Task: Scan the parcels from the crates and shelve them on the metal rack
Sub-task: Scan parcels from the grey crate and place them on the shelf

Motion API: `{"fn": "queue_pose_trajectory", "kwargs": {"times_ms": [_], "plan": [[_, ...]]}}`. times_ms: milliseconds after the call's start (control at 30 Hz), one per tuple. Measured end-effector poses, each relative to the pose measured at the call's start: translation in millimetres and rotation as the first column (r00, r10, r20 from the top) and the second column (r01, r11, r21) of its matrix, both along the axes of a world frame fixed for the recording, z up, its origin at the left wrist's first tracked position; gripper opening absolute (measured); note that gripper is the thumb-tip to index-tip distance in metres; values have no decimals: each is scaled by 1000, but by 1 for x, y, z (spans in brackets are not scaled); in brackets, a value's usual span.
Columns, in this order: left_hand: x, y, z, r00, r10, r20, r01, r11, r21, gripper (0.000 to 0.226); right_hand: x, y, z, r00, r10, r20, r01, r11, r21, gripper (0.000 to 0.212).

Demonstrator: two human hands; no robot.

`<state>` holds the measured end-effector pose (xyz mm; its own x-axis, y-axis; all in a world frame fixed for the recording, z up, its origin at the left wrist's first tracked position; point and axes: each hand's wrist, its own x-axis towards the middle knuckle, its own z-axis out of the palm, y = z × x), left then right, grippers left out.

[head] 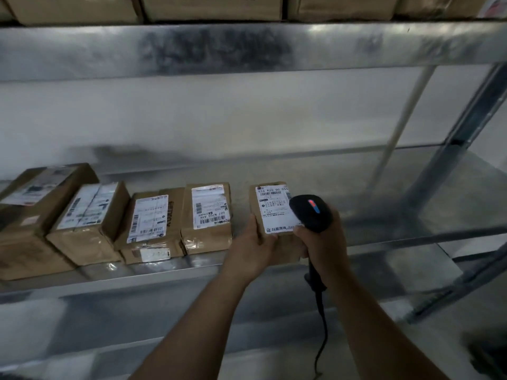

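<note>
On the middle shelf of the metal rack there are 5 brown cardboard parcels, each with a white printed label on top. 4 of them make a row at the left, packed side by side: a big box farthest left, a second box to its right, a flatter third box, and a fourth box at the right end of the row.

Just right of that row, with a narrow gap between, is the held parcel. It sits at the near edge of the shelf; I cannot tell whether its base rests on the metal or is slightly lifted. The left hand grasps it at its near left corner, with the thumb lying over the lower edge of the label and the fingers wrapped under the side.

The right hand is clenched round the handle of 1 black scanner, whose head lies over the right part of the label. The head shows a small red and blue mark on top. A forefinger reaches the label's near right corner. 1 dark cable hangs from the handle toward the near edge.

Right of the hands the shelf is bare grey metal. Above, on the top shelf, at least 4 larger cartons stand in a line, cut off by the frame. Below, 1 lower shelf shows, blurred.
</note>
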<state>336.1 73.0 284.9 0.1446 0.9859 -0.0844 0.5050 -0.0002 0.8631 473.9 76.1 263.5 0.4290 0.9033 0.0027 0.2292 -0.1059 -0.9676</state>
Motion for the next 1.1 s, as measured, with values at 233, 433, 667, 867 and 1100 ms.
{"fn": "queue_pose_trajectory", "kwargs": {"times_ms": [233, 433, 667, 867, 1100], "plan": [[-35, 32, 8, 876, 280, -393, -111, 909, 402, 28, 0, 20, -1, 997, 24, -67, -26, 999, -39, 65], [-45, 32, 5, 811, 108, -575, 16, 978, 207, 57, -20, 26, -5, 997, 27, -74, -31, 998, -51, 76], [-55, 53, 3, 725, -1, -689, 117, 986, 121, 51, -36, 31, 0, 999, 4, -45, -6, 999, -46, 83], [-66, 58, 6, 781, -52, -622, 166, 978, 126, 39, -45, 34, 2, 1000, -23, -16, 22, 999, -45, 87], [-71, 55, 10, 796, -71, -602, 194, 971, 141, 49, -43, 28, 11, 1000, 2, 6, -2, 1000, -3, 86]]}}
